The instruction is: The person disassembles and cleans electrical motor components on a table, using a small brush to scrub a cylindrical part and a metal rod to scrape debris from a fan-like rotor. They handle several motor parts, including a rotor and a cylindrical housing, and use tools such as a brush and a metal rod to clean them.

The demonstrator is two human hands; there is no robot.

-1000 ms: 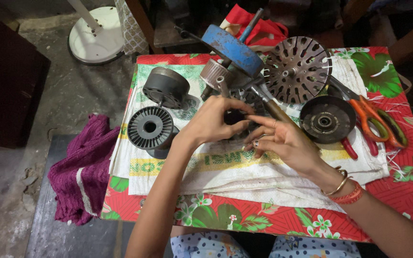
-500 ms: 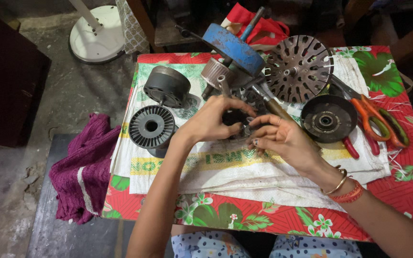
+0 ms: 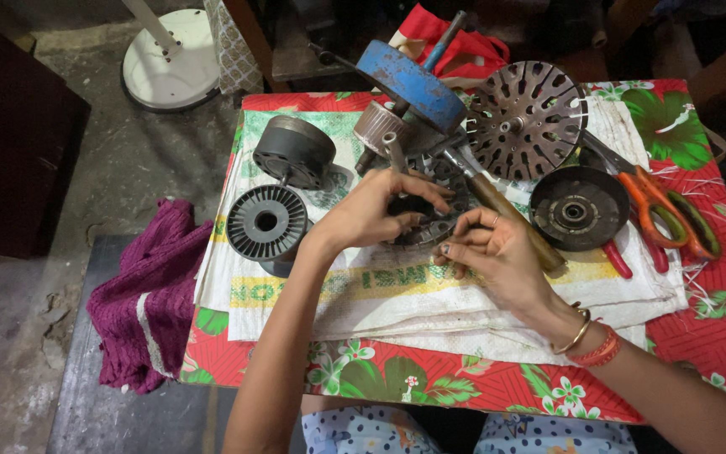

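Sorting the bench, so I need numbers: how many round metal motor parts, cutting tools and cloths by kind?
Round motor parts: 6
Orange-handled scissors: 1
Purple cloth: 1
Total: 8

I read this as a small home repair workshop — fan motor parts (image 3: 527, 119) and orange-handled pliers (image 3: 661, 214) spread over a floral tablecloth (image 3: 699, 328), bare concrete floor (image 3: 10, 336), white fan base (image 3: 170, 59) behind.
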